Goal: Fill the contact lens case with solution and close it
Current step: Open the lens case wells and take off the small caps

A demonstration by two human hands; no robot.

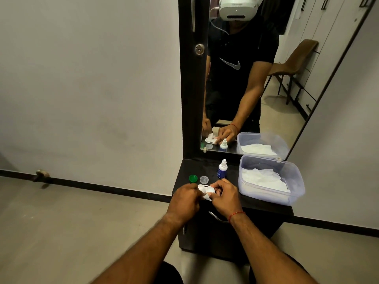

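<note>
While both hands close on it from either side, the white plastic contact lens case sits just above the front edge of the dark cabinet top, its two joined round wells facing up and a small dark spot showing on the left one. The left hand curls its fingers round the case's left end, and the right hand pinches the right end with bent fingers. Just behind the case lie a round green screw cap and a round clear cap, side by side and apart. Further back stands a small white solution bottle with a blue label, upright. To its right, a clear rectangular plastic tub holds crumpled white tissue.
</note>
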